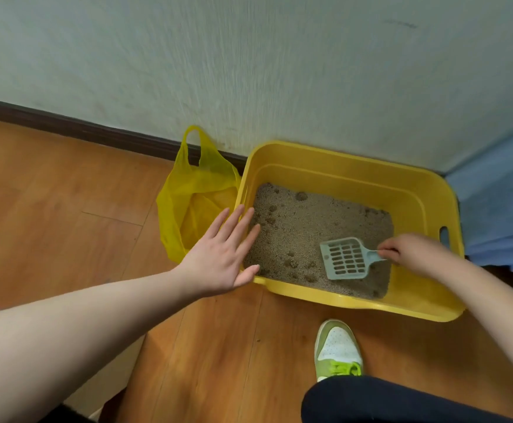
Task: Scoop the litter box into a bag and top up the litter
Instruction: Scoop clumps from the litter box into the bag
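Fingertips of my right hand (401, 250) pinch the thin handle of the scoop (345, 258), whose slotted head lies flat on the litter (298, 227) toward the near right of the box (340, 166). My left hand (221, 254) is flat, fingers straight and spread, reaching over the box's left wall; I can't tell whether it touches the rim.

Clumps (292, 264) sit just left of the scoop head, with more at the far left and one near the far wall. The bag (194, 203) stands open just beside the box's left wall, against the baseboard, its mouth facing up.

As I judge it, scooping is only beginning: the head looks bare and I see nothing certain in the bag. To do this well I'd want a fuller hold on the handle, since a fingertip pinch may let the head twist under load. I'd slide the front edge low beneath the nearest clumps, lift, and shake gently so loose grains fall through the slots. My left hand could steady the rim or hold the bag's mouth wide. The carry crosses the whole box, so keeping the head level should avoid spills on the floor (66, 193).
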The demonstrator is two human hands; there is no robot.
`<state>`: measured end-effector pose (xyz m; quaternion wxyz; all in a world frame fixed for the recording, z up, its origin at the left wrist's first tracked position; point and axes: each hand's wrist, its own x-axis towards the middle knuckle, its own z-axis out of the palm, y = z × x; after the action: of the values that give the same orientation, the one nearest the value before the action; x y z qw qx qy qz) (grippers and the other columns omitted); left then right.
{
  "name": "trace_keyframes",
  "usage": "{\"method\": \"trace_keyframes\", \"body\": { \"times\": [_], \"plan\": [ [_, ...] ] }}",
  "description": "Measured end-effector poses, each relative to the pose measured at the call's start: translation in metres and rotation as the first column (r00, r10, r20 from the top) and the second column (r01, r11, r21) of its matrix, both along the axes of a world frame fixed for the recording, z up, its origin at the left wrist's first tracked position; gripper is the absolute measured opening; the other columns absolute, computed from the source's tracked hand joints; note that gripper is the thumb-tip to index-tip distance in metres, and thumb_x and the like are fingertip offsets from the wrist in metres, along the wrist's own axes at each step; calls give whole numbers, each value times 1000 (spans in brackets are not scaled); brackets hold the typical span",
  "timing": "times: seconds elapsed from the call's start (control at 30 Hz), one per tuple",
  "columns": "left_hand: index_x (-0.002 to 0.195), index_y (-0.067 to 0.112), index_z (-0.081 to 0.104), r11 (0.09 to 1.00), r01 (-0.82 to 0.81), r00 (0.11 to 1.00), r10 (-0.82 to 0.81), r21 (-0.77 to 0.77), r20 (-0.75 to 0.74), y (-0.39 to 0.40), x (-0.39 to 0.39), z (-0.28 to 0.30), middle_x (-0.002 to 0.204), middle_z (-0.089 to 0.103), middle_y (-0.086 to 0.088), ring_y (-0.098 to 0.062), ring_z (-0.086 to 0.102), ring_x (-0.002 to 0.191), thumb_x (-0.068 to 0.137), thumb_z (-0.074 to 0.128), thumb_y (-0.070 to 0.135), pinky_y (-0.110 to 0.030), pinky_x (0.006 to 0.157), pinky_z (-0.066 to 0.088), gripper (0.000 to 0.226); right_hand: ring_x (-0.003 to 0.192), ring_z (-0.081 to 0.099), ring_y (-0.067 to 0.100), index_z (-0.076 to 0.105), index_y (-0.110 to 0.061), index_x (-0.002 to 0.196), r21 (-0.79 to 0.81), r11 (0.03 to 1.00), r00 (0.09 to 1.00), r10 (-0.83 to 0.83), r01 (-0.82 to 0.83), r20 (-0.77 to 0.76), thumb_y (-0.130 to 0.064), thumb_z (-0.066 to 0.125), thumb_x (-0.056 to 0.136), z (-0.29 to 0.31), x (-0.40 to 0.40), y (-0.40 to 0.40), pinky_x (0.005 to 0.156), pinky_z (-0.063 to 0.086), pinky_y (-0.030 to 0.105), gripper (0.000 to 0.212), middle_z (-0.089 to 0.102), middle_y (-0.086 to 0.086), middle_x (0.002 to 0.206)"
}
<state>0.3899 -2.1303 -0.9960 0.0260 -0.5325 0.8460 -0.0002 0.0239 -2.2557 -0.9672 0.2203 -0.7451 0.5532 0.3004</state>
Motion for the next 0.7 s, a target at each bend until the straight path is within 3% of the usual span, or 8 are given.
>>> {"method": "trace_keyframes", "body": {
  "times": [0.1, 0.2, 0.33, 0.57, 0.7],
  "plan": [
    [144, 3, 44, 1000, 4, 1000, -4, 2, -1, -5, 2, 0, 154, 29, -27, -40, 20, 146, 95, 24, 62, -53, 119, 13, 79, 82, 61, 11, 66, -30, 120, 40, 999, 995, 34, -31, -90, -35, 46, 100, -3, -8, 2, 73, 50, 29, 29, 69, -10, 95],
    [142, 3, 46, 1000, -12, 1000, 12, -4, -14, -2, -1, -2, 152, 32, -28, -41, 22, 145, 95, 24, 59, -53, 118, 14, 77, 82, 62, 13, 66, -26, 119, 99, 993, 998, -67, 69, -21, -32, 46, 100, -18, -3, 14, 73, 50, 29, 28, 71, -5, 98],
    [140, 2, 49, 999, -28, 999, 27, -19, -46, 0, -3, -4, 152, 32, -29, -42, 23, 145, 95, 28, 54, -52, 118, 18, 72, 58, 52, 10, 69, -20, 108, 182, 975, 988, -139, 126, 61, -31, 45, 101, -44, 13, 31, 54, 40, 23, 27, 66, -5, 76],
    [138, -1, 50, 992, -126, 985, 124, -3, -120, 7, -12, -3, 152, 31, -30, -40, 24, 145, 93, 32, 45, -52, 116, 24, 66, 55, 49, 10, 64, -28, 85, 204, 971, 973, -162, 128, 165, -36, 44, 101, -68, 52, 38, 52, 37, 25, 26, 67, -5, 76],
    [141, 1, 47, 994, -106, 990, 105, 0, -98, 3, -10, -2, 154, 27, -29, -39, 20, 146, 93, 32, 46, -49, 118, 16, 68, 56, 48, 9, 63, -28, 95, 225, 967, 959, -175, 124, 224, -33, 43, 102, -73, 83, 37, 51, 35, 24, 22, 63, -6, 76]
  ]
}}
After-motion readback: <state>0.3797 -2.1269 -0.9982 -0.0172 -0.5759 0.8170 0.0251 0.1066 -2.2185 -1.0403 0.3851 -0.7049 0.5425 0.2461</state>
